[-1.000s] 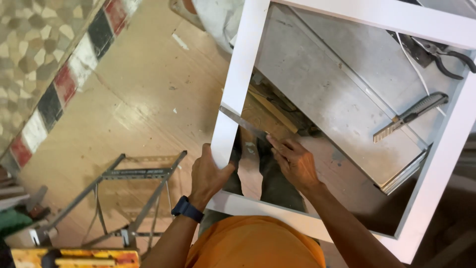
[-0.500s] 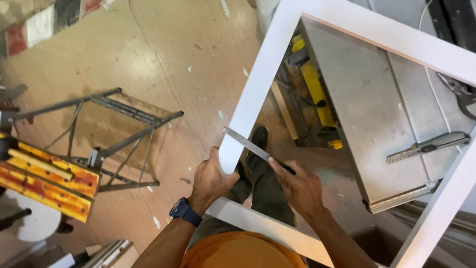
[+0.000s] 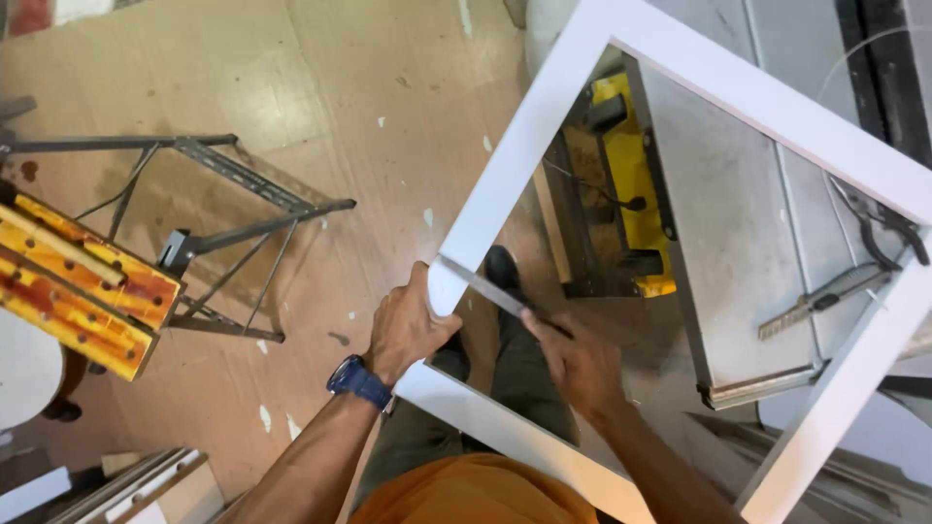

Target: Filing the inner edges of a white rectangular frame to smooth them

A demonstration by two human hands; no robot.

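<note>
Head view: a folding workbench (image 3: 83, 286) stands far left on the wooden floor (image 3: 320, 87). Right of it, the left hand (image 3: 408, 330) grips the near-left corner of a white frame (image 3: 505, 170). The right hand (image 3: 578, 364) holds a thin metal blade (image 3: 485, 286) laid across that corner. A metal table (image 3: 738, 243) stands right

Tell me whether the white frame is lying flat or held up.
Held up. The frame is off the floor: the left hand grips its side rail, and floor and legs show through the opening.
</note>
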